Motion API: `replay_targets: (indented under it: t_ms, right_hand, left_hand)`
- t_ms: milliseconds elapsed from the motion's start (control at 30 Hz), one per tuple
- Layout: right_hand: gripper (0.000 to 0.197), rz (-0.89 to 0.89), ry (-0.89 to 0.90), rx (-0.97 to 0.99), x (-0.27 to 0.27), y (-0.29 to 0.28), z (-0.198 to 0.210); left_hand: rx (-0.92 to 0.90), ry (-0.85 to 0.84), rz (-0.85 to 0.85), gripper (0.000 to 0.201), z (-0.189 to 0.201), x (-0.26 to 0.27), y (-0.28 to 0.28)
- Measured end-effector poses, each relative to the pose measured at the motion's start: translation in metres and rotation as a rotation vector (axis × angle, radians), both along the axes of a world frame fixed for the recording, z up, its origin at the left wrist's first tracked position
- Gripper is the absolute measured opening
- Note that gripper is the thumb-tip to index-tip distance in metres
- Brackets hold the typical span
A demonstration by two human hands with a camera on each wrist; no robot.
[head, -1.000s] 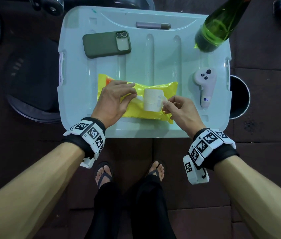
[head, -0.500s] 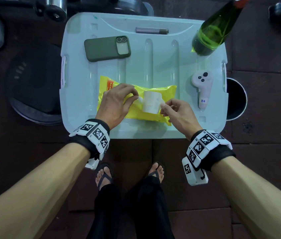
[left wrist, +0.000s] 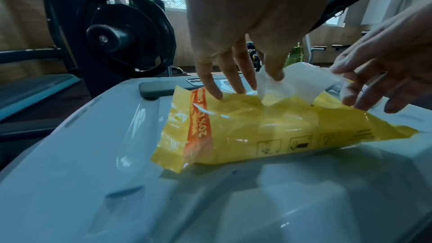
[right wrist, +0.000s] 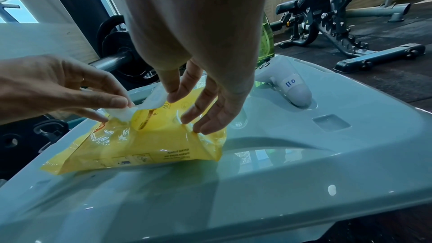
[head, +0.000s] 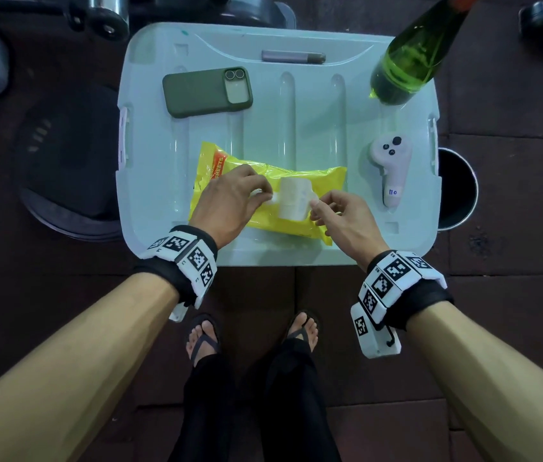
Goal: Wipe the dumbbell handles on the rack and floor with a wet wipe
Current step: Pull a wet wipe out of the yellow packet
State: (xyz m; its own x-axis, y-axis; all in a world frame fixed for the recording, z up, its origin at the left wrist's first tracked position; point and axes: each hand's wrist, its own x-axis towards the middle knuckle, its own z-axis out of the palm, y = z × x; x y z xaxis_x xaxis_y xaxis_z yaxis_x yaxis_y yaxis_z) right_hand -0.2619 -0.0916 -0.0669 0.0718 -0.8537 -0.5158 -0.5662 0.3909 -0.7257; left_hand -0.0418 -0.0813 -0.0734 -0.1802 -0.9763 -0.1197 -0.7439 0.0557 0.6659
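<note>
wipe stands half out of the yellow pack, stretched white between two hands. the left hand pinches its left corner between thumb and forefinger, the other fingers resting down on the pack. the right hand pinches the wipe's right edge, its lower fingers touching the pack's right end. the pack lies flat on a pale bin lid, near the front edge. further back on the lid lie a green phone and a grey pen; a green bottle stands at the far right corner, a white controller just right of the pack. weight plates stand beyond the lid.
</note>
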Motion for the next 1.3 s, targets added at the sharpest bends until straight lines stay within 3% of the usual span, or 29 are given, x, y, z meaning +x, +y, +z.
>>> replay_targets:
  t_ms: [100, 233, 300, 400, 500, 667, 833, 900, 1000, 1100, 1167, 1300]
  right_hand:
    - [0.026, -0.006, 0.006, 0.005, -0.002, 0.0, 0.002]
    - [0.027, -0.013, 0.008, 0.007, -0.002, -0.002, 0.002]
    - [0.027, -0.01, 0.013, 0.014, -0.001, -0.003, 0.002]
    - [0.026, -0.001, 0.023, 0.013, 0.0, -0.002, 0.002]
    - [0.025, 0.01, 0.028, 0.012, 0.0, -0.001, 0.002]
    - [0.026, 0.013, 0.029, 0.011, -0.002, -0.001, 0.004]
    - [0.026, 0.012, 0.025, 0.007, -0.005, -0.003, 0.006]
    - [0.026, 0.014, 0.026, 0.006, -0.004, -0.003, 0.006]
    - [0.027, 0.024, 0.023, -0.003, -0.002, -0.002, 0.004]
    - [0.028, 0.032, 0.021, -0.006, 0.0, -0.001, 0.003]
    - [0.028, 0.033, 0.019, -0.004, 0.0, 0.0, 0.004]
    - [0.026, 0.025, 0.008, 0.005, -0.002, 0.0, 0.006]
  left_hand:
    - [-0.008, 0.09, 0.103, 0.012, -0.001, 0.003, -0.003]
    - [0.056, 0.216, 0.389, 0.014, 0.003, 0.013, -0.005]
    - [0.045, 0.166, 0.31, 0.019, 0.004, 0.014, -0.003]
    - [0.001, 0.049, 0.043, 0.037, 0.003, 0.009, -0.001]
    - [-0.048, -0.04, -0.054, 0.03, -0.002, 0.005, -0.002]
    - [-0.109, 0.006, 0.094, 0.014, -0.002, 0.008, -0.001]
    - [-0.089, 0.147, 0.433, 0.014, 0.006, 0.016, 0.002]
    - [-0.075, 0.06, 0.363, 0.02, 0.007, 0.015, 0.004]
    - [-0.14, -0.204, 0.085, 0.036, 0.005, 0.013, 0.004]
    - [-0.184, -0.349, -0.074, 0.025, 0.0, 0.009, 0.0]
    - [-0.21, -0.301, -0.049, 0.021, 0.001, 0.006, -0.002]
    - [-0.083, 0.05, 0.143, 0.022, 0.018, 0.005, -0.005]
